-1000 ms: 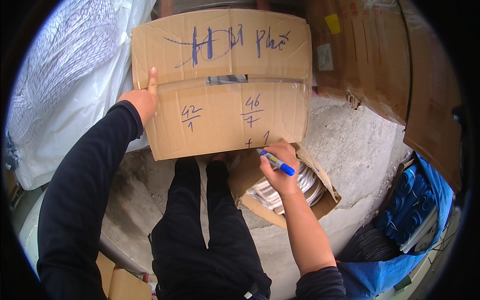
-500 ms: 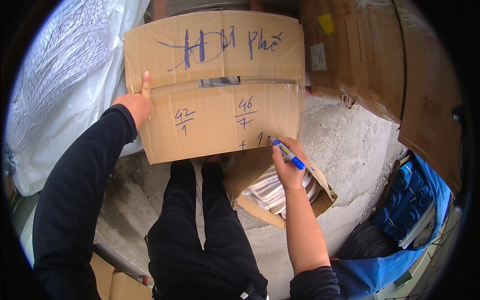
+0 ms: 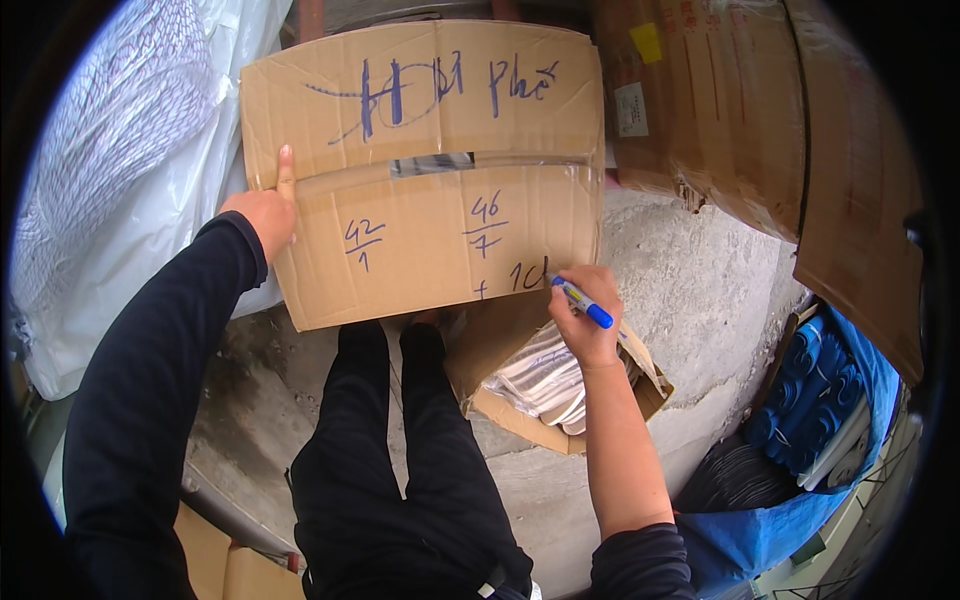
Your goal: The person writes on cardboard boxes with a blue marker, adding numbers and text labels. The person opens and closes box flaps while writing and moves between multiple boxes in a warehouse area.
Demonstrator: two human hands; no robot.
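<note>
Currently, we brace the cardboard box (image 3: 400, 285) with our left hand (image 3: 265, 222) and write on it with our right hand (image 3: 590, 312). The box is in front of us, above our dark-trousered legs (image 3: 400, 430), its written face toward us.

Left arm: we extend it forward from the lower left, sleeved to the wrist. The index finger lies straight along the left margin of the face, near the seam; the other fingers bend at the edge. Their tips are out of sight, so we cannot tell whether they grip or merely press.

Right arm: we bring it up from the lower right, forearm bare below the sleeve (image 3: 640, 565). Thumb and fingers pinch the blue-and-silver marker (image 3: 583, 303), tilted with its blue end toward lower right. Its tip is at the lower right of the face, beside fresh dark strokes; contact with the cardboard is hard to make out.

Visibility: our right hand and forearm overlap the open carton (image 3: 538, 432), hiding part of the pale, plastic-wrapped stack (image 3: 540, 378) inside. Between the flaps, a gap exposes grey contents (image 3: 432, 163) that we cannot identify. The frame's dark rim cuts off the net-covered bundle (image 3: 115, 110) at left.
</note>
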